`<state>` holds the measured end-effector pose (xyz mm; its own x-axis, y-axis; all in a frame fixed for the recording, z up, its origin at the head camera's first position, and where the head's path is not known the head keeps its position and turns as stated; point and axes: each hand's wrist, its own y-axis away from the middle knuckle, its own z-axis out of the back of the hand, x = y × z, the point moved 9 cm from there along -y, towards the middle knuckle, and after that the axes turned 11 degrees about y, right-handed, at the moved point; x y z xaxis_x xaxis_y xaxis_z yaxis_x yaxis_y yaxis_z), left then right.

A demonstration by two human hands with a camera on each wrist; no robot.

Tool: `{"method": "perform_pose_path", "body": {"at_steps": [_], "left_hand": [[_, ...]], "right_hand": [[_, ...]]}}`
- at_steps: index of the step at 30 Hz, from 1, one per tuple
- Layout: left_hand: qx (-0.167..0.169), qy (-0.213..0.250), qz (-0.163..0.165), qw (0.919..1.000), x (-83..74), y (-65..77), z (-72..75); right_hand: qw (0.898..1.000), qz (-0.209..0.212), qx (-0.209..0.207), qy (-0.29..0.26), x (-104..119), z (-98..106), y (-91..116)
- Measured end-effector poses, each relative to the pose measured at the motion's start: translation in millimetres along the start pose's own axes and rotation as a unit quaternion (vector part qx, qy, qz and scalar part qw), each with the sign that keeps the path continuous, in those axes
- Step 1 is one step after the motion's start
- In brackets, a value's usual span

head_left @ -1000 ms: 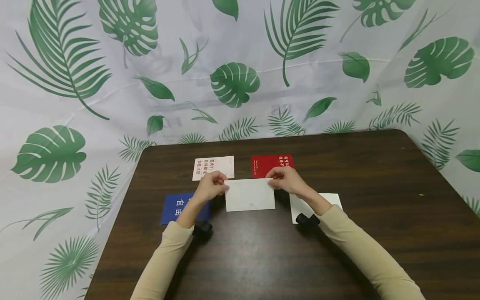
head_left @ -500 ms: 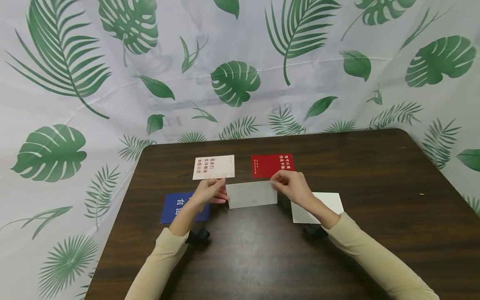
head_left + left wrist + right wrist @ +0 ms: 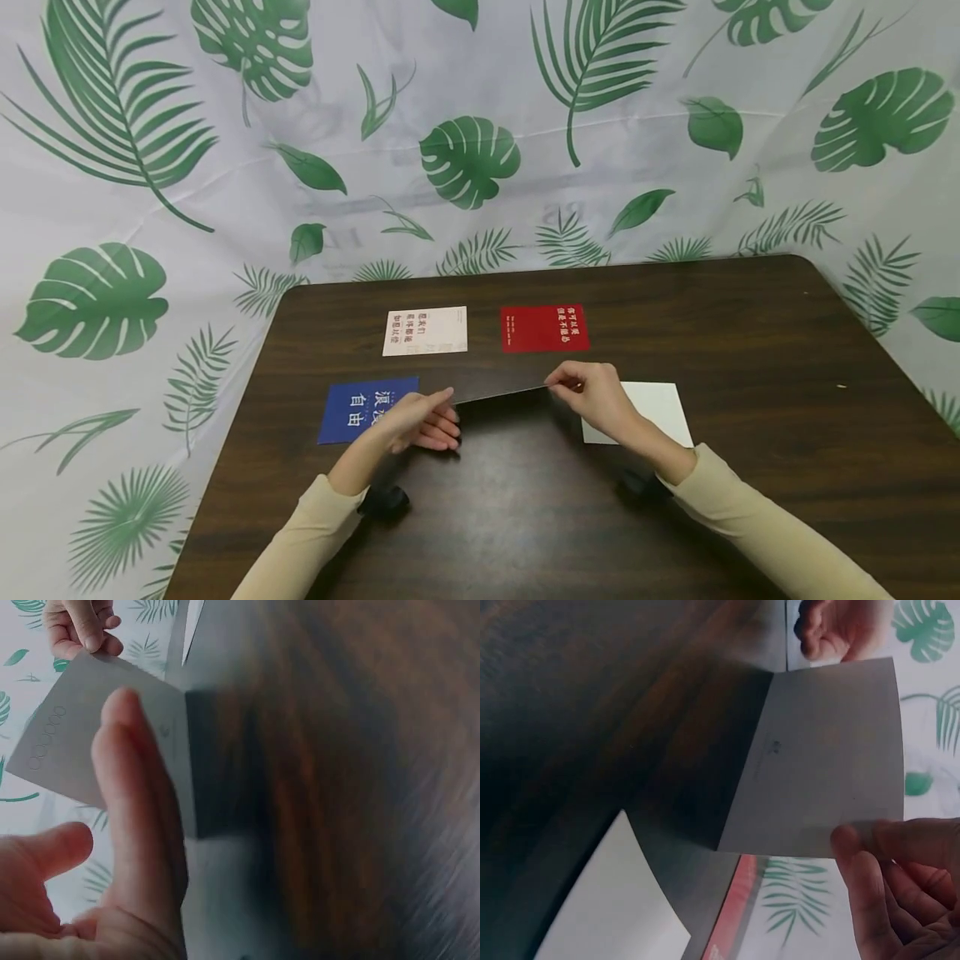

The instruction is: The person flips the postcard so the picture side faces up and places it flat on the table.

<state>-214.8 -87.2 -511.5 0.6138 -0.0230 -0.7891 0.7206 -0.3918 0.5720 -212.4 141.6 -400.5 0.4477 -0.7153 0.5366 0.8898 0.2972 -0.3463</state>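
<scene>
In the head view a postcard (image 3: 501, 396) stands nearly edge-on to the camera, a thin line between the two hands. Its pale back (image 3: 825, 765), with small grey print, faces the right wrist camera. Thumb and fingertips of my right hand (image 3: 596, 400) pinch one corner. At the other end, my left hand (image 3: 416, 423) has its fingers straight and its thumb spread apart. From the left wrist, those fingers (image 3: 135, 787) overlap the postcard, and no grip on it shows. My left hand partly covers a blue card (image 3: 341, 412) with white characters.
Farther back on the dark wooden table (image 3: 750, 350) lie a pale pink card (image 3: 425, 331) and a red card (image 3: 545, 327). A white card (image 3: 656, 404) is partly under my right wrist. Behind the table hangs a leaf-print cloth (image 3: 540, 192).
The postcard has tipped from showing its white face to nearly edge-on. My left hand has gone from pinching its corner to open fingers, lower and slightly left; my right hand keeps its pinch and is lower.
</scene>
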Motion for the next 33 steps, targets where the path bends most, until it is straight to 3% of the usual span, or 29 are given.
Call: {"method": "perform_pose_path", "body": {"at_steps": [8, 13, 17, 22, 33], "left_hand": [[-0.021, 0.080, -0.005, 0.9965, 7.1, -8.0, 1.6], [-0.037, 0.099, -0.005, 0.9944, 8.0, -12.5, 3.8], [-0.051, 0.076, -0.009, 0.9958, 6.1, -15.9, 6.8], [-0.062, 0.019, -0.027, 0.9975, -3.8, -18.0, 8.5], [-0.106, -0.075, -0.059, 0.9898, -24.4, -21.2, 12.4]], "right_hand": [[0.998, -0.003, 0.052, -0.024, 1, -10, 8], [0.991, -0.053, 0.109, -0.048, -10, -20, 13], [0.978, -0.117, 0.142, -0.096, -24, -30, 16], [0.959, -0.192, 0.150, -0.141, -39, -42, 19], [0.929, -0.274, 0.165, -0.185, -51, -61, 22]]}}
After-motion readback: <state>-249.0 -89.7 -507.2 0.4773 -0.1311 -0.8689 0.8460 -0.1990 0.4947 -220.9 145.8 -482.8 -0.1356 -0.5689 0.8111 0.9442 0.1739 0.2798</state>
